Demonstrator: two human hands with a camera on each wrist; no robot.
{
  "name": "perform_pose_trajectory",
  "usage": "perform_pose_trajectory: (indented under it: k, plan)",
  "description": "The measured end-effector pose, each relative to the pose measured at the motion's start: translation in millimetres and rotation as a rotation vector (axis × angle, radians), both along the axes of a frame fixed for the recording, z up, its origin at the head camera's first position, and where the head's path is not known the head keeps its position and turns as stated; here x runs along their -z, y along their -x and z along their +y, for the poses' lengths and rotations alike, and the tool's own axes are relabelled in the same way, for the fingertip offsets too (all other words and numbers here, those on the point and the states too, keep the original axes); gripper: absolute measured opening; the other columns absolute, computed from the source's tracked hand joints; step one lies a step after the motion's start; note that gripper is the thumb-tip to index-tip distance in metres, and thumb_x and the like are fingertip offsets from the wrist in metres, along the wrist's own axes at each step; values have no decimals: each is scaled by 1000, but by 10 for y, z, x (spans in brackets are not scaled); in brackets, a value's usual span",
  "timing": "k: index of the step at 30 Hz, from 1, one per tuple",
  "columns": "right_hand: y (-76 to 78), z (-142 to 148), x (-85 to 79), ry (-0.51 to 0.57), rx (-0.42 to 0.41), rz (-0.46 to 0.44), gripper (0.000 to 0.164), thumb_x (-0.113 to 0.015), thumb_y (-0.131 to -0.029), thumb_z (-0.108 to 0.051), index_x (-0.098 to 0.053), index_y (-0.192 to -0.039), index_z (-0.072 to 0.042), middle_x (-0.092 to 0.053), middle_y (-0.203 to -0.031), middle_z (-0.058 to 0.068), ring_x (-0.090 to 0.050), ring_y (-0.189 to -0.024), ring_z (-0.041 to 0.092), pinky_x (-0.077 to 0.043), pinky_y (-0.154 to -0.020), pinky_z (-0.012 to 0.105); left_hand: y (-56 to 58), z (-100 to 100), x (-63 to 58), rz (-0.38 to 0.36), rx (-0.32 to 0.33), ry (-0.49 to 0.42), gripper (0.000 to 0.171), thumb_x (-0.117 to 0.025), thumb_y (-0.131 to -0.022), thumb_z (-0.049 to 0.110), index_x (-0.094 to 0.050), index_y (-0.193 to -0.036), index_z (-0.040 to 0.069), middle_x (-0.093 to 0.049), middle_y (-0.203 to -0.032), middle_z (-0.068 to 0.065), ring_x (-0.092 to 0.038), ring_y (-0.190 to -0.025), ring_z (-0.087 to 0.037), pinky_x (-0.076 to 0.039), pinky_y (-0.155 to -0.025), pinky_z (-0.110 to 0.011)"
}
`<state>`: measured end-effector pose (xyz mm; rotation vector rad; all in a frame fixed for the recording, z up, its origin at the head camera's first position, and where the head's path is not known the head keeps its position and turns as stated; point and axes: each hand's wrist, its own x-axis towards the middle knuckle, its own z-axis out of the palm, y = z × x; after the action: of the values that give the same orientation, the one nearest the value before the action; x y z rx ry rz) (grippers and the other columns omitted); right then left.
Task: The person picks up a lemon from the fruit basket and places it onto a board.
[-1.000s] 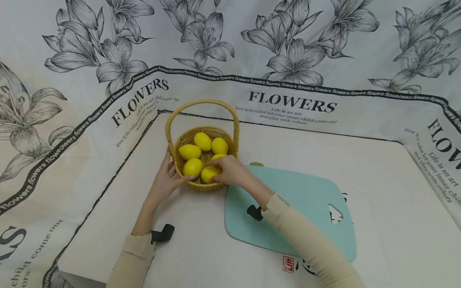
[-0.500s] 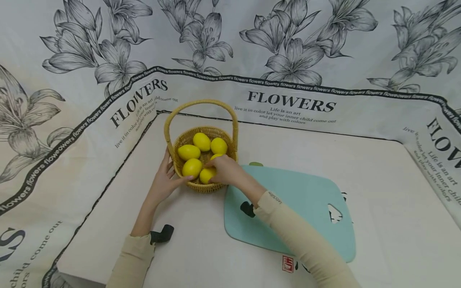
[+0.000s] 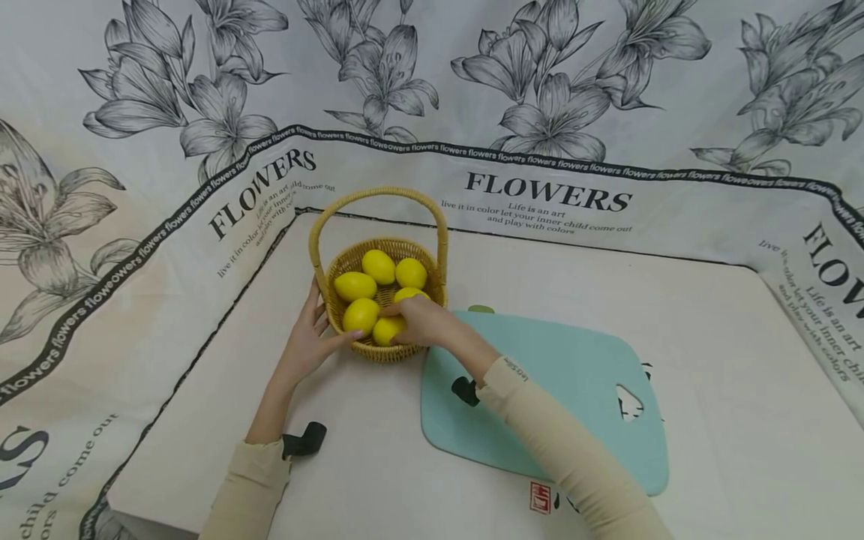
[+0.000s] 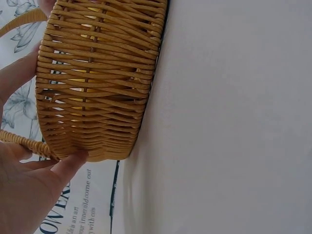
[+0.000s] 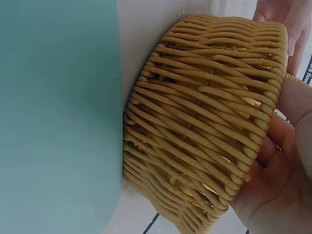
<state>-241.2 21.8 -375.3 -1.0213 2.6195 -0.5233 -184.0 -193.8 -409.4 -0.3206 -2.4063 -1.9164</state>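
A woven basket [image 3: 391, 352] with a tall arched handle stands toward the left of the table, with several yellow lemons inside. My left hand [image 3: 312, 341] grips its left side, thumb at the front rim and fingers along the outer wall; the left wrist view shows fingertips against the weave [image 4: 97, 97]. My right hand [image 3: 428, 322] reaches over the right rim and pinches the front lemon [image 3: 388, 331] between thumb and fingers. Another lemon [image 3: 410, 294] is partly covered by that hand. In the right wrist view, the basket wall [image 5: 195, 112] hides the fingertips.
A light-blue cutting board [image 3: 560, 375] with a cut-out lies right of the basket, under my right forearm. A small green piece [image 3: 481, 308] shows at its far edge. Flower-printed cloth [image 3: 553, 112] hangs behind the white table [image 3: 364, 465].
The right hand and forearm have shifted slightly left, and the front lemon has moved a little left with the fingers. The left hand and basket have stayed in place.
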Motion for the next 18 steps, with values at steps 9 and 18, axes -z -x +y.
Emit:
perform_pose_trajectory:
  k: [9,18]
  plan:
    - [45,29,29,10,-66,-3,48,-74,-87,-20,-59,-131,-8,-61,-128,7,-55,-117,22,-46,-101,34,7,-2,10,13,3,-5,111,-75,-83,4,7,-155,20,8,-160,-3,-15,-142,-40,-25,-115,-49]
    - [74,22,45,-3,-65,-55,46,-70,-90,-25,-56,-133,-12,-61,-126,6,-56,-111,23,-47,-97,36,6,3,10,10,6,-12,110,-75,-83,3,7,-155,19,8,-160,-4,-15,-143,-39,-23,-115,-48]
